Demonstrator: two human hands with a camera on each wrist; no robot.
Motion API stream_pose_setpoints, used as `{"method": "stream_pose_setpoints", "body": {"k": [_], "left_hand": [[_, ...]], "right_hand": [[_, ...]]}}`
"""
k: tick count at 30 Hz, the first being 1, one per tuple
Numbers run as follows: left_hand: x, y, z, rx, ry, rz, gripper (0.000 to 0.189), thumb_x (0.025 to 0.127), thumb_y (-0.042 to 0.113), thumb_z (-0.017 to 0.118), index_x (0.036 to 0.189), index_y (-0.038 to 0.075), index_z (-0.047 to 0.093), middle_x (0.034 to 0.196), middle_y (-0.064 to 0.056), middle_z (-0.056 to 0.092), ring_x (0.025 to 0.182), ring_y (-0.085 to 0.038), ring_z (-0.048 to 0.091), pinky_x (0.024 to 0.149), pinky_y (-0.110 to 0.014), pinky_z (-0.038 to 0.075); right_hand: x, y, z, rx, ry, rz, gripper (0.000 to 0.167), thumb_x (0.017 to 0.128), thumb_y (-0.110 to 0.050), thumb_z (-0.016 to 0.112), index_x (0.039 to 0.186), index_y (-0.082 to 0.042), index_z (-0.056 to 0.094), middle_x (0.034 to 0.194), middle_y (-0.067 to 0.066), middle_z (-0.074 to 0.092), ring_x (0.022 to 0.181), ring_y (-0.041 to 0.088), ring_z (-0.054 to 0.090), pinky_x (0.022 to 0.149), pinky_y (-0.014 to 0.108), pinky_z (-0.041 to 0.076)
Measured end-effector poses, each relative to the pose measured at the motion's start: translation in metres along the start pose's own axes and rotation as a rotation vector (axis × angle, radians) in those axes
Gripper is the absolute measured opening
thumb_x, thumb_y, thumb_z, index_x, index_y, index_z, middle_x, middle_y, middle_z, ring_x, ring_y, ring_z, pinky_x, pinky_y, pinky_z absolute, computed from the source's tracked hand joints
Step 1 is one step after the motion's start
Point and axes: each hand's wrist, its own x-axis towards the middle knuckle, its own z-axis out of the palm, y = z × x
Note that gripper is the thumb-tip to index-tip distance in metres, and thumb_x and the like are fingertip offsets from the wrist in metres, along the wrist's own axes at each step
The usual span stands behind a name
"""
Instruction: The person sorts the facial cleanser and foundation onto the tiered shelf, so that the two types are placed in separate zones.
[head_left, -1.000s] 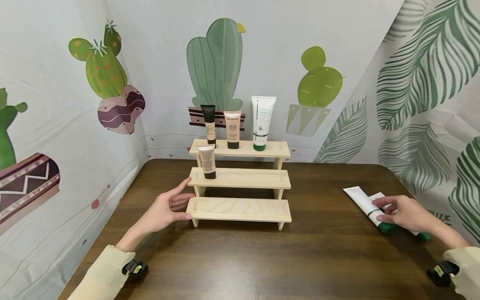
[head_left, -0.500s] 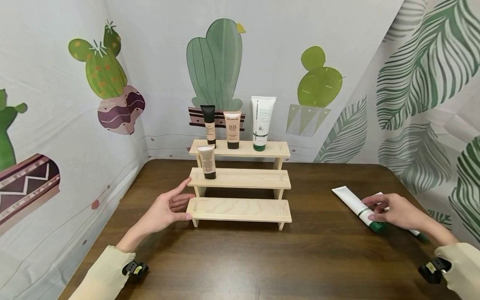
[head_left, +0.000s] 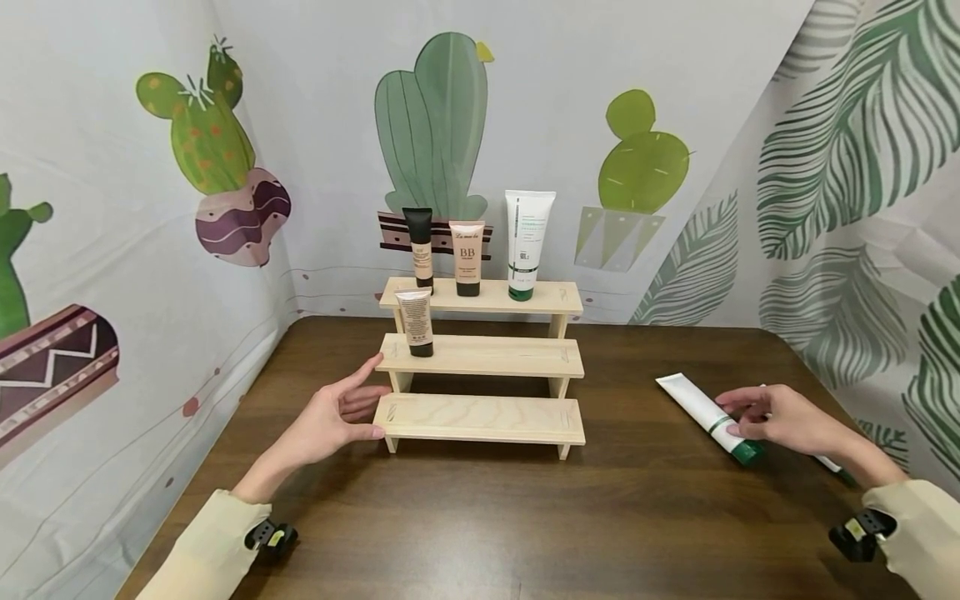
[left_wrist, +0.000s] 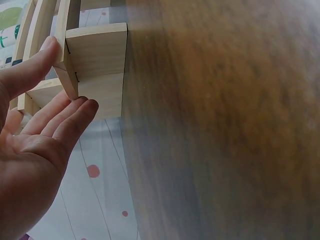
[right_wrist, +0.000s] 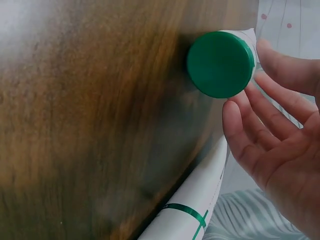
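A white tube with a green cap (head_left: 697, 408) is in my right hand (head_left: 795, 425), thumb and fingertips pinching it near the cap. In the right wrist view its round green cap (right_wrist: 220, 65) faces the camera, low over the tabletop. A second white tube (right_wrist: 192, 200) lies beneath that hand, mostly hidden in the head view. My left hand (head_left: 330, 421) holds the left end of the three-step wooden display rack (head_left: 480, 417). Its thumb (left_wrist: 47, 47) is on the lowest board, index finger reaching the middle one, with the other fingertips at the board's corner.
On the rack's top step stand a black-topped tube (head_left: 421, 250), a beige BB tube (head_left: 468, 258) and a large white tube (head_left: 529, 242). Another beige tube (head_left: 416, 321) stands left on the middle step. Patterned cloth (head_left: 315, 150) hangs behind the brown table (head_left: 480, 517).
My right hand has moved left with the white tube, away from the second tube. The left hand stays on the rack. The head view has shifted very slightly.
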Motion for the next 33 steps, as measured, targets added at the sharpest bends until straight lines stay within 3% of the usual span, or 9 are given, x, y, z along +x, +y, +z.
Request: {"method": "stream_pose_setpoints", "body": {"k": [7, 18, 33], "left_hand": [[-0.001, 0.002, 0.001, -0.002, 0.0, -0.009, 0.11, 0.08, -0.01, 0.087, 0.169, 0.019, 0.028, 0.14, -0.026, 0.062, 0.132, -0.04, 0.059, 0.108, -0.058, 0.048], [-0.001, 0.002, 0.001, -0.003, 0.001, -0.01, 0.11, 0.08, -0.01, 0.087, 0.169, 0.019, 0.028, 0.141, -0.027, 0.062, 0.132, -0.04, 0.059, 0.108, -0.058, 0.048], [0.0, 0.0, 0.0, 0.0, -0.001, -0.002, 0.11, 0.08, -0.011, 0.087, 0.169, 0.017, 0.028, 0.14, -0.027, 0.062, 0.132, -0.04, 0.059, 0.108, -0.058, 0.048]], "right_hand": [[0.004, -0.003, -0.002, 0.038, -0.074, 0.096, 0.052, 0.091, -0.01, 0.083, 0.131, 0.016, 0.062, 0.108, 0.014, 0.07, 0.079, 0.007, 0.063, 0.063, 0.025, 0.054], [0.011, -0.004, 0.003, 0.086, -0.105, 0.013, 0.045, 0.09, -0.001, 0.082, 0.125, 0.02, 0.062, 0.09, 0.005, 0.066, 0.07, 0.008, 0.058, 0.054, 0.023, 0.047], [0.017, -0.01, 0.003, 0.117, -0.157, -0.06, 0.041, 0.092, 0.001, 0.078, 0.127, 0.016, 0.064, 0.109, 0.014, 0.072, 0.087, 0.008, 0.065, 0.071, 0.021, 0.056]]}}
